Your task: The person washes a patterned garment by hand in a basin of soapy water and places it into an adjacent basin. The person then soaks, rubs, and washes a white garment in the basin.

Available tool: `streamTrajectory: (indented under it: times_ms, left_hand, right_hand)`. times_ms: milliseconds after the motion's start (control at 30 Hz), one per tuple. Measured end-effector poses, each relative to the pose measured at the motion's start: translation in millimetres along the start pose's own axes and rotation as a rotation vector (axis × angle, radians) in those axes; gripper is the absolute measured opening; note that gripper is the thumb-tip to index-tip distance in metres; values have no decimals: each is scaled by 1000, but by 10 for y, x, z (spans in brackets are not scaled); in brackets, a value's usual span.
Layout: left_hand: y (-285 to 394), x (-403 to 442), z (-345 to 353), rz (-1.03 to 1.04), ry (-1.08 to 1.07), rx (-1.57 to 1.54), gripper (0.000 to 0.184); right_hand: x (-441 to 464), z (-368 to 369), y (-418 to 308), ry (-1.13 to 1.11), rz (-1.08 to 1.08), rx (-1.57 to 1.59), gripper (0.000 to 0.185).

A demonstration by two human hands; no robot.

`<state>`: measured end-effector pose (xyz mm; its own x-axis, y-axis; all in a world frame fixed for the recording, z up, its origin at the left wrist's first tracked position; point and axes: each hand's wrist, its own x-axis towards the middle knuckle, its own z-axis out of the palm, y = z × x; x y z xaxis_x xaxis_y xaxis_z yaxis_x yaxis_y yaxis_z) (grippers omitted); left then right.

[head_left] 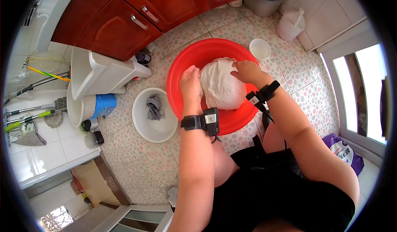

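Observation:
In the head view a red plastic basin [178, 62] stands on the floor in front of me. Inside it sits a bulky, wrinkled white cloth [223, 85], rounded and puffed up. My left hand [190, 85] is at the cloth's left side, its fingers curled closed against the edge. At the upper right of the cloth, my right hand [249, 72] has thumb and fingers pinching the fabric. The exact grip of the left fingertips is partly hidden. Both wrists wear black strapped devices.
Left of the basin is a white basin [140, 124] with a grey cloth [154, 108] in it. A small white bowl [260, 49] and a white jug [290, 24] stand to the upper right. Red cabinets [120, 29] line the back; a purple bag [343, 153] lies at right.

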<state>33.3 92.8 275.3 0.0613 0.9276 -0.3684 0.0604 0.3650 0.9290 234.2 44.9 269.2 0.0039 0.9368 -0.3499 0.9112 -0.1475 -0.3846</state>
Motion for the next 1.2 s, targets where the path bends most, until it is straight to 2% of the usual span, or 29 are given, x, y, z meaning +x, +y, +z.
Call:
streamTrajectory:
  times_ms: [367,633,733,767,800,867,900,933,1000,1033,1067,1100,1133,1200]
  left_hand:
    - [-36,29,9,32,-9,-41,35]
    - [-135,129,-33,80,60,88,35]
    - [-236,113,5,80,133,48,33]
    - [-528,266,-10,39,157,4,35]
    - [-772,376,-63,36,167,-7,35]
    - [-1067,554,-127,-281,-46,132,38]
    - [-932,464,-123,-236,-26,309,39]
    - [-940,526,-120,-241,-24,300,39]
    - [-1034,610,-181,-116,-162,704,42]
    - [-911,546,-269,9,-298,744,50]
    - [-827,507,-279,-11,-305,738,50]
    - [-774,490,-272,131,-404,1019,54]
    - [-821,511,-267,281,-503,1293,59]
    - [-1063,622,-211,354,-618,1450,72]
  right_hand:
    - [66,96,53,44,-36,-13,31]
    - [149,402,111,-11,-27,0,34]
    - [211,974,299,-156,-74,17,48]
    - [206,1139,330,-198,-82,-21,57]
    - [162,1179,308,-204,-89,-32,57]
    - [169,1211,297,-350,15,-1,75]
    - [235,1179,297,-401,61,-33,87]
    - [287,1103,288,-408,61,-42,87]
    - [347,1034,299,-325,39,-69,90]
    - [406,1038,313,-346,45,-69,90]
    - [489,1043,333,-312,-51,-125,91]
    - [567,1055,347,-278,-148,-184,92]
    - [635,1081,341,-299,-145,-188,92]
    - [770,1194,294,-398,-201,-305,93]
